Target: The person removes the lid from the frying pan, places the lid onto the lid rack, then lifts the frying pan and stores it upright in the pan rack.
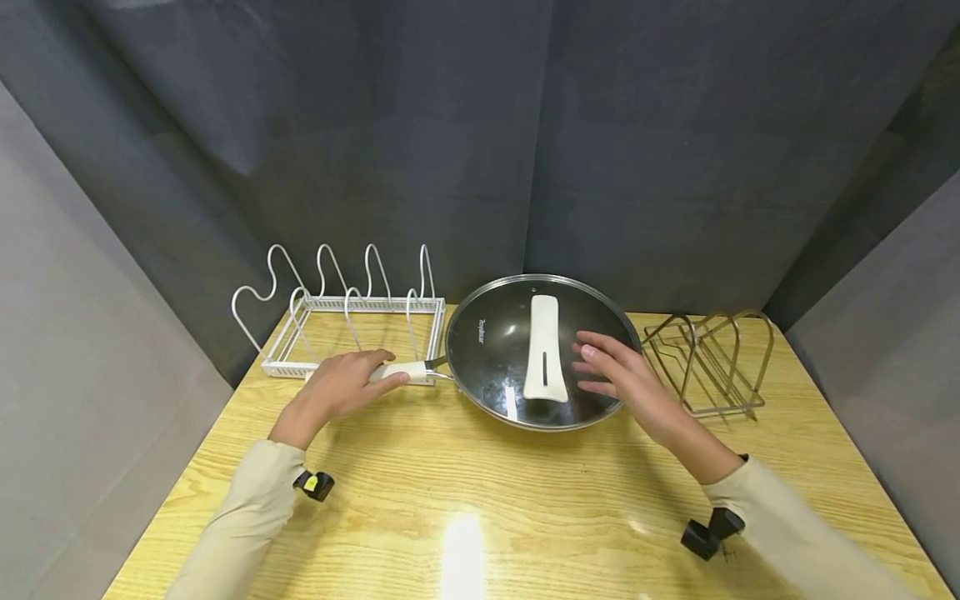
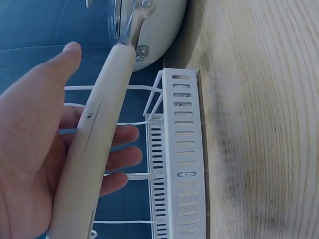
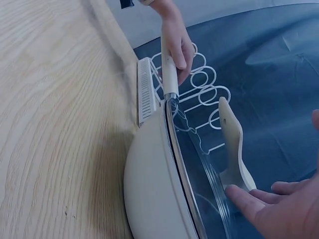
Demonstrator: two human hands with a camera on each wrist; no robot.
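A wok with a cream outside stands on the table, covered by a dark glass lid with a metal rim. The lid's tall cream handle stands upright. My left hand is over the wok's long cream handle; in the left wrist view its fingers reach past the handle, nearly straight, and the thumb stands apart. My right hand hovers at the right side of the lid, fingers spread and holding nothing. In the right wrist view, its fingertips are close to the base of the lid handle.
A white wire rack with several upright loops stands left of the wok, partly behind its handle. To the right is a bronze-coloured wire rack. A dark curtain hangs right behind them. The wooden table extends in front.
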